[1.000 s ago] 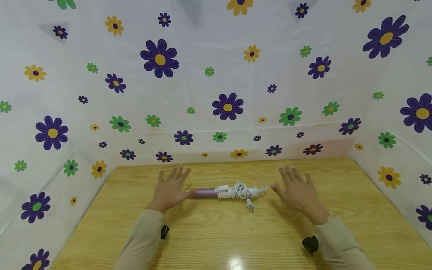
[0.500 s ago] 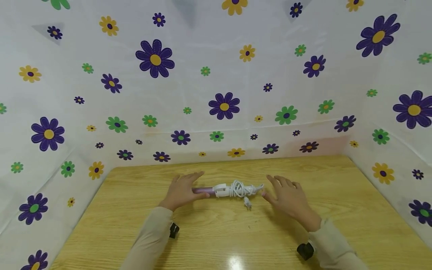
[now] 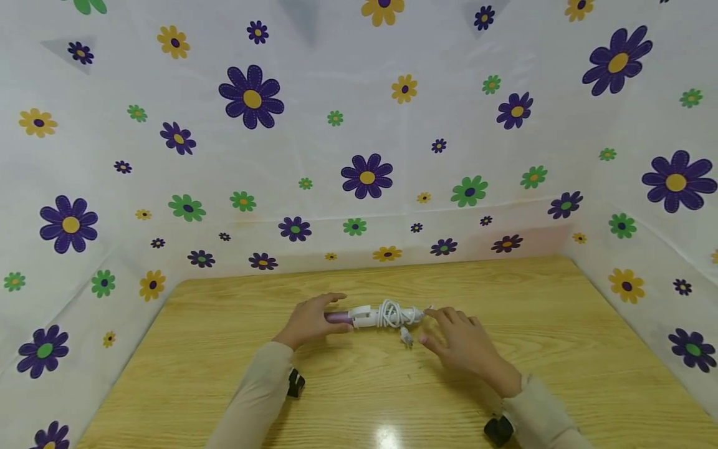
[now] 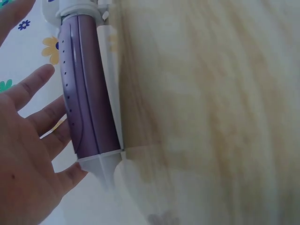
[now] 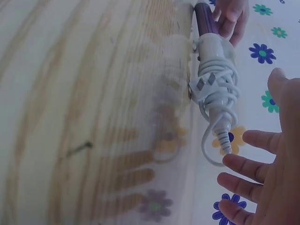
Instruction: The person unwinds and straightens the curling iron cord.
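Observation:
On the wooden table lies a curling iron (image 3: pixel 364 317) with a purple barrel (image 4: pixel 89 84) and a white handle. Its white cord (image 5: pixel 218 84) is wound round the handle, and the plug (image 3: pixel 406 337) hangs out on the near side. My left hand (image 3: pixel 308 321) is at the barrel end, thumb on the near side and loosely spread fingers (image 4: pixel 49 112) on the far side. At the handle end is my right hand (image 3: pixel 462 343), fingers apart, its index fingertip beside the cord's ribbed base. The right palm holds nothing.
The table (image 3: pixel 224 349) is pale wood with a light glare near its front. White cloth walls (image 3: pixel 314 143) printed with purple, yellow and green flowers stand at the back and both sides. Black wrist cameras (image 3: pixel 498 430) sit under the sleeves.
Both hands have come inward and closer to the curling iron. The left one moved right to its barrel, the right one moved left to the cord end. The curling iron keeps its place.

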Demonstrator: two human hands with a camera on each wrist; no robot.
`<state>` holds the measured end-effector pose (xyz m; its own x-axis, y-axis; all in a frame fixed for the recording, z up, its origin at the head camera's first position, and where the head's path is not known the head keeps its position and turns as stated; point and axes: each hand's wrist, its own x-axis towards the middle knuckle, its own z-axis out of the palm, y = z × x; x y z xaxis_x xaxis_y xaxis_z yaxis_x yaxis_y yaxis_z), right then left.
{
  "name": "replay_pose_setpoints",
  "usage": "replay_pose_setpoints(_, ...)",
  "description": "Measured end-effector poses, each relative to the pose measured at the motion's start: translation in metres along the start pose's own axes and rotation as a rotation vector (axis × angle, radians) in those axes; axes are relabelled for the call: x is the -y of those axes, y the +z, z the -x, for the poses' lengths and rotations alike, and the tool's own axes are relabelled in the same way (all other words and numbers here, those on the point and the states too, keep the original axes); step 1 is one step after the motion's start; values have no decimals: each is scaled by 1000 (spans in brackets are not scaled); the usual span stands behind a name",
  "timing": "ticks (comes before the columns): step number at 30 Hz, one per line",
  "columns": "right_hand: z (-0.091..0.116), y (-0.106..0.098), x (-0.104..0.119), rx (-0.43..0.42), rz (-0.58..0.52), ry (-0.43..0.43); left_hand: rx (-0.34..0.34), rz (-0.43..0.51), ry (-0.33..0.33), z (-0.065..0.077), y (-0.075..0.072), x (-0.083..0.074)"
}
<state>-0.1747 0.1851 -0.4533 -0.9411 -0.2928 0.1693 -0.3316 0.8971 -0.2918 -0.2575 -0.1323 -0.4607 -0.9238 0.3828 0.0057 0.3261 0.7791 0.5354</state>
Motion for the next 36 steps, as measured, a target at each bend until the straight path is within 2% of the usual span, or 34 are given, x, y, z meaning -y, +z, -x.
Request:
replay_pose_setpoints(9, -3, 14, 7, 95, -141, -8, 72, 123, -73, -3, 6, 5)
replay_pose_setpoints(16, -7, 21, 11, 100, -238, -35, 89, 165, -61, -5, 7, 7)
replay_pose_setpoints(23, -10, 26, 11, 96, -322, -74, 111, 173, -63, -9, 7, 9)
replay_pose_setpoints(29, -15, 33, 12, 88, -356, -33, 124, 138, -60, -11, 8, 10)
replay_pose_setpoints(36, -20, 39, 13, 49, -376, 24, 132, 141, -61, -12, 9, 9)
